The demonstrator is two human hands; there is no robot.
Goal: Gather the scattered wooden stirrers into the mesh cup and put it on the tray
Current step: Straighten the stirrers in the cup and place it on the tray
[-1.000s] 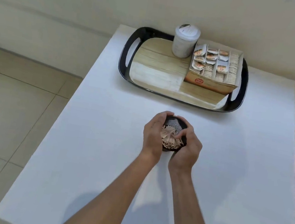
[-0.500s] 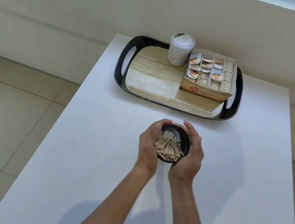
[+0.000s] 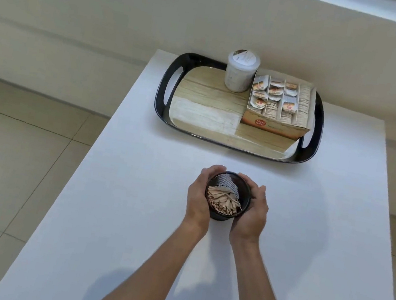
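A black mesh cup (image 3: 245, 188) stands on the white table, near its middle. A bundle of wooden stirrers (image 3: 222, 201) leans inside it toward me. My left hand (image 3: 199, 194) wraps the cup's left side and my right hand (image 3: 252, 211) wraps its right side, so both grip it. Farther back lies the black tray (image 3: 163, 107) with a wood-pattern floor; its left and front parts are bare. No loose stirrers show on the table.
On the tray stand a white lidded tub (image 3: 240, 74) at the back and an open box of tea bags (image 3: 279, 105) on the right. The table (image 3: 128, 216) ends close on the left over a tiled floor. A wall rises behind the tray.
My fingers have come off the stirrer tops and spread down around the cup's sides. The stirrers have settled into the cup. My view has shifted slightly.
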